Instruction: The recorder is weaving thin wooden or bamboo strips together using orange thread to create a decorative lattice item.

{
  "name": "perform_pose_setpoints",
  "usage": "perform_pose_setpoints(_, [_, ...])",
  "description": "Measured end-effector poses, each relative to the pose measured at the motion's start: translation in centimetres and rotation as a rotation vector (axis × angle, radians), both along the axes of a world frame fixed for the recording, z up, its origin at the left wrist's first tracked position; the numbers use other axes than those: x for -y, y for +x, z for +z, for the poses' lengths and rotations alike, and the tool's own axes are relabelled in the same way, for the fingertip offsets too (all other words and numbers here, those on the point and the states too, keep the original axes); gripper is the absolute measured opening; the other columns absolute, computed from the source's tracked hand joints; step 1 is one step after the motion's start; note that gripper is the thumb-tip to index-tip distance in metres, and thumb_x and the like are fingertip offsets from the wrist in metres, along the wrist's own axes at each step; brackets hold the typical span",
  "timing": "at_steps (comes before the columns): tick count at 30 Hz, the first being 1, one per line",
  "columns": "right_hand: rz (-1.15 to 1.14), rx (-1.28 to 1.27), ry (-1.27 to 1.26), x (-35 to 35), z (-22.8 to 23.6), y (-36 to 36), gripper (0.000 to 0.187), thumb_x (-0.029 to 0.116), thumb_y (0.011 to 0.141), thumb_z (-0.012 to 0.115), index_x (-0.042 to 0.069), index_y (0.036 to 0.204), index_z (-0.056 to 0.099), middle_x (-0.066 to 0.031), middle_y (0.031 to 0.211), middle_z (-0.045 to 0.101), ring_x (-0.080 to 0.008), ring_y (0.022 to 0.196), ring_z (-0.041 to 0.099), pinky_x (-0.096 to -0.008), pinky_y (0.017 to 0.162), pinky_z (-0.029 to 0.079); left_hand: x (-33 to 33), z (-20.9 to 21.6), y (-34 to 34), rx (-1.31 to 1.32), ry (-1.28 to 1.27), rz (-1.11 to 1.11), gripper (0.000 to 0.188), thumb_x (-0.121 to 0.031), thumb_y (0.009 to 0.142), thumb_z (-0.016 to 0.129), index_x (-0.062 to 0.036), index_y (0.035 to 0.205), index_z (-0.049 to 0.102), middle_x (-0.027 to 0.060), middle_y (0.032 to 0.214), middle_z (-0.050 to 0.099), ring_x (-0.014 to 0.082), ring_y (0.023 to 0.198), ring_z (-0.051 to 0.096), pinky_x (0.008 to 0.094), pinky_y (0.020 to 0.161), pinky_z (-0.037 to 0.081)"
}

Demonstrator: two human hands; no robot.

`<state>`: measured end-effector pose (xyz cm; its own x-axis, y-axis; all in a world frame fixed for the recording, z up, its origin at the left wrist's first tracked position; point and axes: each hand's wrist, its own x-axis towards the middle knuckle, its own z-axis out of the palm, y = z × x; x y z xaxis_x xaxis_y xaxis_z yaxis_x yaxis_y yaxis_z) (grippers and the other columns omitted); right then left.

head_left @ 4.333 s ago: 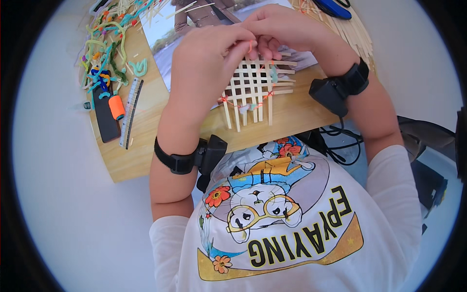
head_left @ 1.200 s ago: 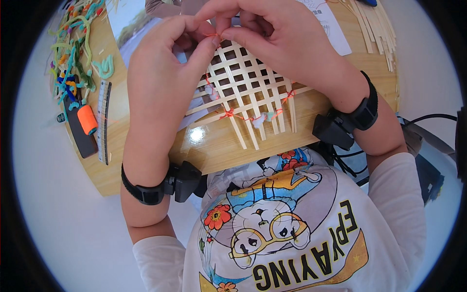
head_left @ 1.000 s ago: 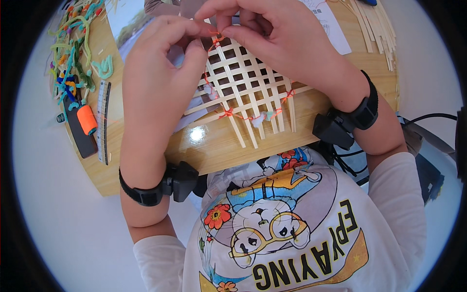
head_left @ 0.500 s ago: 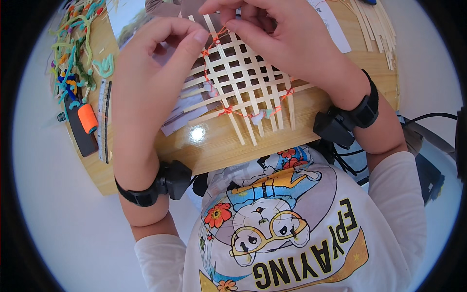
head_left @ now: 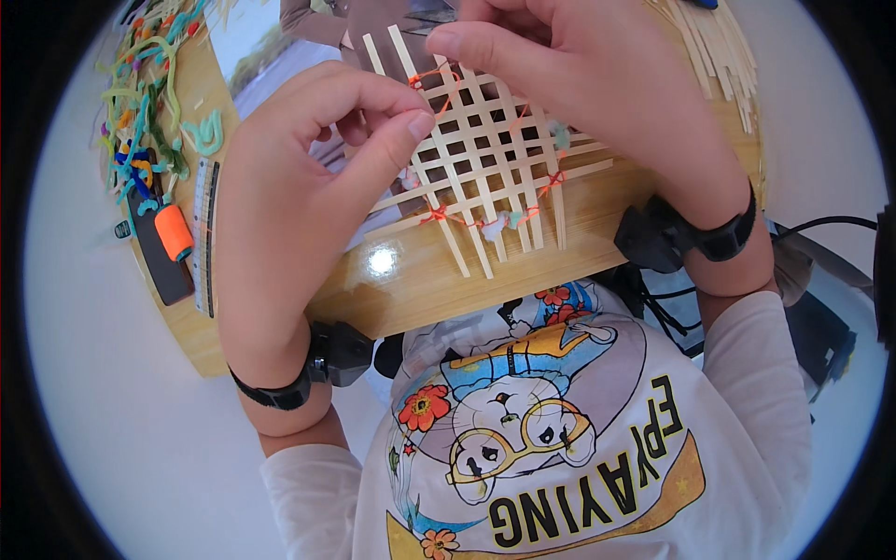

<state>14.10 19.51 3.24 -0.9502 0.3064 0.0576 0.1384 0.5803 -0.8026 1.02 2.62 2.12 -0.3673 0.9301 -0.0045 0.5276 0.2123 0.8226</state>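
A woven lattice of pale flat wooden strips (head_left: 453,246) lies on the table in front of me. Orange thread (head_left: 436,215) is knotted at several crossings around its edge, with small white tufts (head_left: 494,230) and pale green tufts (head_left: 558,134) strung along it. At the lattice's far left, my left hand (head_left: 303,154) pinches thumb and forefinger together on the orange thread, where a loose loop shows. My right hand (head_left: 579,70) hovers over the far edge with curled fingers, partly cut off by the top of the picture. What its fingertips hold cannot be made out.
Colourful fuzzy pipe cleaners (head_left: 154,89) are heaped at the far left. Nearer are an orange thread spool (head_left: 173,232), a dark flat bar (head_left: 168,280) and a ruler (head_left: 204,247). Loose wooden strips (head_left: 723,56) lie far right. A printed picture (head_left: 266,70) lies partly beneath the lattice.
My left hand has moved slightly nearer and rightward, still pinching. The right hand has shifted right and away from the left, uncovering the far strip ends.
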Motion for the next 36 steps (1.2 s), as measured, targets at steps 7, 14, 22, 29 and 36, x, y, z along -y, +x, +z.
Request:
perform_pose_setpoints(7, [-0.018,0.681,-0.139,-1.1,4.4,-1.9,0.044,0.036,0.096,0.058,-0.004,0.079,0.068,-0.0087,0.055,0.058,-0.0166,0.049,0.054,-0.0303,0.050,0.042,-0.6,0.7,-0.3,-0.059,0.129,0.086,0.008,-0.007,0.086,0.070,-0.0015,0.091,0.069,-0.0015,0.082,0.062,0.0071,0.075,0.047,0.0205,0.071,0.038])
perform_pose_setpoints(14, [0.212,0.773,-0.119,-2.1,3.9,-3.4,0.049,0.040,0.095,0.052,-0.002,0.075,0.070,-0.0068,0.056,0.062,-0.0148,0.052,0.059,-0.0270,0.055,0.047,-1.1,-0.2,0.7,-0.068,0.137,-0.012,0.008,-0.004,0.083,0.070,0.0011,0.089,0.070,0.0029,0.084,0.065,0.0102,0.075,0.054,0.0233,0.069,0.042])
perform_pose_setpoints(22, [0.358,0.700,-0.090,-1.9,3.8,-4.2,0.032,0.026,0.088,0.056,-0.002,0.078,0.070,-0.0095,0.059,0.063,-0.0174,0.055,0.061,-0.0297,0.055,0.047,-0.9,-0.1,0.6,-0.163,0.136,-0.079,0.010,-0.005,0.082,0.071,0.0011,0.090,0.070,0.0035,0.079,0.064,0.0108,0.072,0.053,0.0243,0.067,0.043])
perform_pose_setpoints(29, [0.272,0.348,0.113,-0.6,2.1,-3.6,0.018,0.015,0.086,0.059,-0.002,0.085,0.065,-0.0182,0.075,0.065,-0.0324,0.072,0.064,-0.0391,0.066,0.050,-0.2,0.2,-0.6,-0.155,-0.073,0.136,0.017,-0.016,0.086,0.069,0.0003,0.092,0.070,0.0012,0.077,0.064,0.0083,0.071,0.050,0.0238,0.067,0.042])
perform_pose_setpoints(36, [0.155,0.193,0.149,0.6,-1.2,-2.2,0.013,0.014,0.086,0.060,0.001,0.088,0.060,-0.0172,0.080,0.064,-0.0351,0.078,0.062,-0.0407,0.069,0.049,0.0,-0.7,-0.8,-0.203,-0.097,0.118,0.019,-0.017,0.088,0.068,0.0009,0.096,0.068,0.0018,0.079,0.065,0.0090,0.072,0.052,0.0246,0.066,0.043])
